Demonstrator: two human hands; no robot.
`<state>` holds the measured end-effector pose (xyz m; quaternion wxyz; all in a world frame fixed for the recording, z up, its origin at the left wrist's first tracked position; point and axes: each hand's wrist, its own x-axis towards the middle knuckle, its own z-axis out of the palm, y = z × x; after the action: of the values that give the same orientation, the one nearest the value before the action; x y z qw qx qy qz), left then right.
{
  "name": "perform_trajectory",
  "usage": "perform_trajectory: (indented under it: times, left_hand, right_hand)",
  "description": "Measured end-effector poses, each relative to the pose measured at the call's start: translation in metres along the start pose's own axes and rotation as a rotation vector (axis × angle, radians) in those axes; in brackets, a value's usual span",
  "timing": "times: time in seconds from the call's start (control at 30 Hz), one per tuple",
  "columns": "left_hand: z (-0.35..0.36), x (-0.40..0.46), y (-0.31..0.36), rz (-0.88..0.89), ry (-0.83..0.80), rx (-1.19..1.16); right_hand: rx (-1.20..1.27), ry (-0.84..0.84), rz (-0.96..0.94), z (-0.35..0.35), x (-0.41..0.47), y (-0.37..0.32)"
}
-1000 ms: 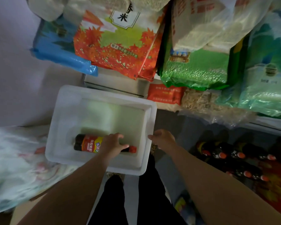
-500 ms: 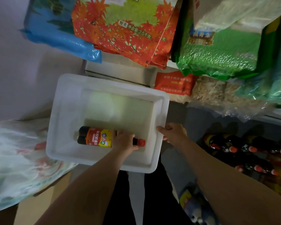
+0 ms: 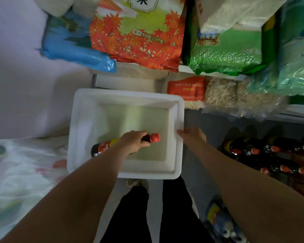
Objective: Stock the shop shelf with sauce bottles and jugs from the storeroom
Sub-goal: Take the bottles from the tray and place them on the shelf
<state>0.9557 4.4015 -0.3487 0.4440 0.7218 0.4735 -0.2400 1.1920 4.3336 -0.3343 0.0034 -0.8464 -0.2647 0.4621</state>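
Overhead, rice bags (image 3: 139, 32) crowd shelves (image 3: 130, 81).

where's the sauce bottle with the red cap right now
In the head view the sauce bottle lies on its side inside the white tub, near its front wall, gripped by the left hand; the right hand holds the tub's right rim.

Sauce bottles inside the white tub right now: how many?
1. A single sauce bottle lies on its side in the white tub, near the front wall, gripped by the left hand. More bottles sit outside it, low right.
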Motion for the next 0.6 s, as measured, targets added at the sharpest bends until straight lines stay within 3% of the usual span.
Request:
perform_trajectory:
  times: [0.1, 0.2, 0.27, 0.33, 0.43, 0.6]
  left_hand:
    - [-0.049, -0.025, -0.009, 0.003, 0.101, -0.272]
    - [-0.087, -0.061, 0.001, 0.033, 0.185, -0.558]
    - [-0.107, -0.084, 0.018, 0.086, 0.225, -0.669]
    - [-0.128, -0.108, 0.044, 0.151, 0.257, -0.726]
    - [-0.167, -0.143, 0.091, 0.260, 0.321, -0.736]
    - [-0.230, -0.204, 0.176, 0.456, 0.473, -0.723]
  right_hand:
    - [-0.118, 0.042, -0.058, -0.003, -0.028, -0.007]
    - [-0.005, 0.019, -0.085, -0.012, -0.064, -0.015]
    - [0.203, -0.060, -0.102, -0.022, -0.093, -0.026]
    - [0.438, -0.156, -0.146, -0.035, -0.122, -0.042]
    - [0.566, -0.242, -0.278, -0.066, -0.170, -0.067]
    - [0.630, -0.177, -0.523, -0.113, -0.225, -0.080]
